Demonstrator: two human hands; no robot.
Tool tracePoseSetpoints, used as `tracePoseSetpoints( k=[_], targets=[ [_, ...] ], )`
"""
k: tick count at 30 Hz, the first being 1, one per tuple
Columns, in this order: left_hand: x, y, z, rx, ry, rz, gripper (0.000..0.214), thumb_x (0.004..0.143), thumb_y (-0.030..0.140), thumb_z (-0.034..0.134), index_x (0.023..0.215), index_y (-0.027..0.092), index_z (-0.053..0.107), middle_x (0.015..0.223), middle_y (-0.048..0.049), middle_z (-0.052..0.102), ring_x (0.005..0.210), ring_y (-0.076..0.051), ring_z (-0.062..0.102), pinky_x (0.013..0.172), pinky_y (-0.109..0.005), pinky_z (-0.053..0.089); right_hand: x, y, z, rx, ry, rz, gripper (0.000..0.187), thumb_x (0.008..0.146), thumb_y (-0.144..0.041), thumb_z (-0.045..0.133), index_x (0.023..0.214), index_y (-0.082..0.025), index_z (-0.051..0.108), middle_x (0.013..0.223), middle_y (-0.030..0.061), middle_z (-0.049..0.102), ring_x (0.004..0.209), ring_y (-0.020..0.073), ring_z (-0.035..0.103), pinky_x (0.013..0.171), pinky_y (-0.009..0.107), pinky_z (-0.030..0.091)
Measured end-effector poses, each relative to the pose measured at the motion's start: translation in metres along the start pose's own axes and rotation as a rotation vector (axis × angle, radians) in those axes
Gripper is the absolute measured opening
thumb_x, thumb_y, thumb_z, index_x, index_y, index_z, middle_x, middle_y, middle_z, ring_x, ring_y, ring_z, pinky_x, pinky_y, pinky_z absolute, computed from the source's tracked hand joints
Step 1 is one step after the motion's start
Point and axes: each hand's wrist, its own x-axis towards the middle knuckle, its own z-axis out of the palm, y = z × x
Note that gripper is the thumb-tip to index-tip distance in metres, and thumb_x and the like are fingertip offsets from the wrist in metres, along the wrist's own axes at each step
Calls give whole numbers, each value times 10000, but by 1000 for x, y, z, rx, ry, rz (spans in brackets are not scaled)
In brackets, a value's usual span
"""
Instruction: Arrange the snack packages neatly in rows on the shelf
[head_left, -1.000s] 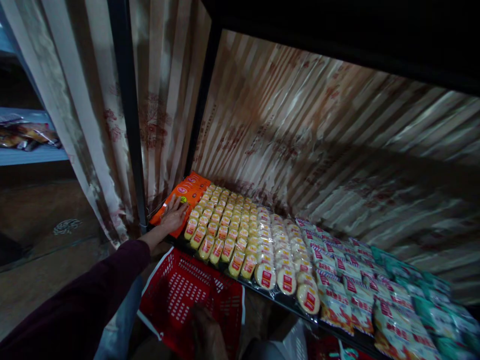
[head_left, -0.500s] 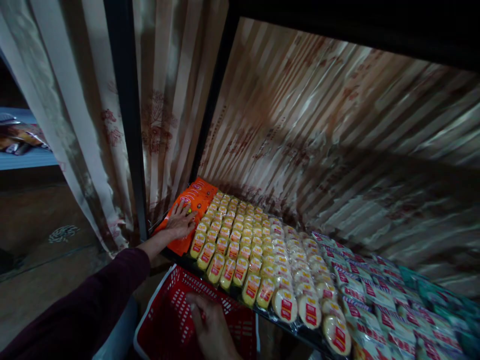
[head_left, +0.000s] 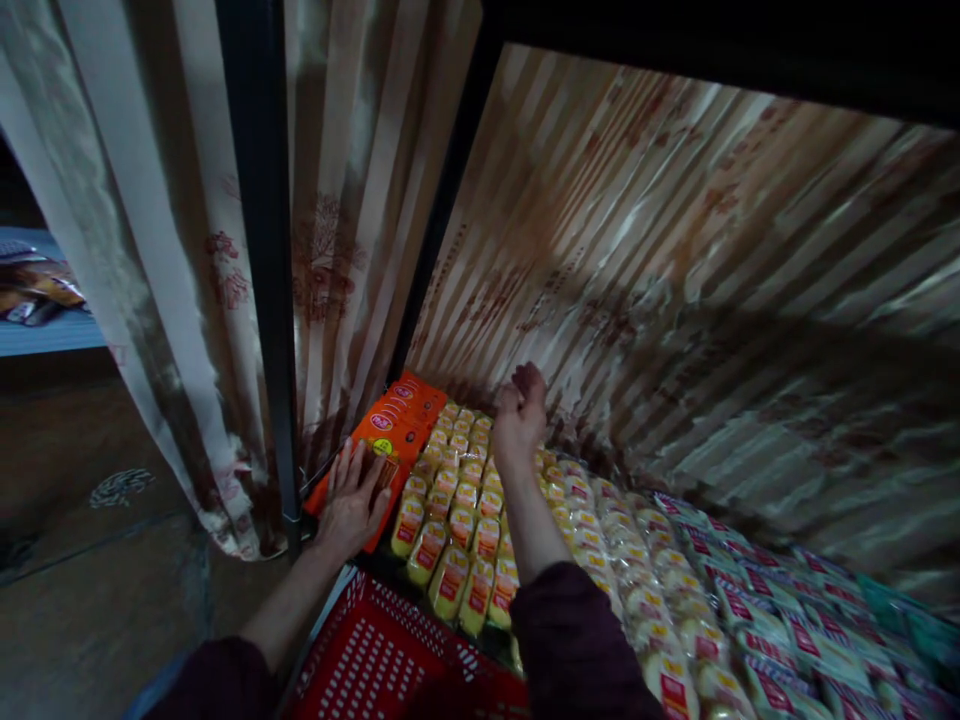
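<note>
The right hand [head_left: 517, 415] is up! Half a second ago it sat on the rim of the red basket [head_left: 390, 655]; now it hangs over the far end of the yellow snack packets [head_left: 457, 510], sleeve stretched across the shelf. Its fingers are curled in tight, and from here I cannot tell whether anything is pinched inside them. The left hand [head_left: 352, 505] has stayed on the orange packets [head_left: 397, 425], though it has slid towards their near end. It lies flat with the fingers spread wide, palm pressing down and gripping nothing.

The count: two hands and one red basket, down at the near edge below the shelf. One black post [head_left: 259, 250] stands to the left with the striped curtain [head_left: 172, 260] behind it. At least three round logos show in a line on the orange packets, which are overlapped like tiles. The yellow ones run in several rows, too many to count, and white round packets [head_left: 630, 570] and red-and-white bags [head_left: 750, 610] follow on the right.

The orange packets are bright and glossy, each with a red oval logo and one with a yellow-green sticker. They lie at the far left of the shelf, touching the yellow rows.
</note>
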Motion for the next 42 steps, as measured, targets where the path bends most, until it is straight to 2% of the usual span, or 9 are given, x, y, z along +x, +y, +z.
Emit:
tracePoseSetpoints(
  k=[4,8,12,15,19,28,34,38,42],
  targets=[
    [8,5,-8,23,-3,-20,444,907,327,484,1322,180,547,1513,-127,327,1446,-341,99,1116,-536,278,14,3,32,-181,-190,-5,363,954,-217,414,1288,-185,553,1252,84,621,1217,170,523,1075,337,396],
    [17,3,-14,54,-48,-3,475,894,376,508,1334,199,542,1509,-122,336,1445,-350,95,1118,-532,271,16,17,78,-272,-381,34,292,925,-325,557,1172,-172,587,1205,86,599,1071,202,589,941,419,490],
    [12,-2,-6,104,-90,-29,514,867,416,534,1332,196,547,1487,-138,370,1431,-369,155,1105,-536,284,27,35,101,-316,-503,71,337,919,-362,566,1199,-174,555,1211,80,577,1025,200,598,869,409,525],
    [6,-4,1,117,-109,-37,548,855,424,548,1354,198,525,1499,-145,347,1424,-387,167,1094,-542,291,32,42,107,-317,-546,89,324,917,-362,570,1178,-171,571,1204,79,588,1039,202,598,895,424,512],
    [4,-5,4,117,-121,-19,562,856,423,547,1359,174,519,1510,-173,313,1421,-387,176,1101,-536,276,33,45,109,-275,-551,108,256,929,-187,489,1123,-175,657,1107,64,687,1063,186,615,1002,370,435],
    [4,-2,4,90,-150,-66,564,853,427,558,1359,180,516,1527,-158,283,1421,-347,211,1121,-504,257,35,59,108,-124,-562,154,373,841,-33,442,1039,-192,716,1007,16,739,924,126,671,815,207,498],
    [6,-1,1,57,-163,-75,563,861,445,547,1361,188,510,1530,-148,282,1424,-327,215,1133,-507,234,39,60,121,-171,-607,173,215,897,-215,563,1090,-184,653,955,18,713,861,146,666,782,263,523],
    [7,0,-3,54,-156,-70,545,857,439,551,1339,185,534,1534,-135,280,1434,-325,180,1147,-496,210,38,54,120,-255,-640,164,311,918,-363,570,1155,-161,580,1145,67,612,973,185,620,839,391,535],
    [7,3,-4,57,-172,-62,544,878,414,519,1361,163,500,1518,-127,318,1437,-298,186,1161,-484,186,31,33,118,-374,-585,137,318,921,-365,562,1186,-189,566,1222,78,574,1041,199,593,890,412,514]
  ],
)
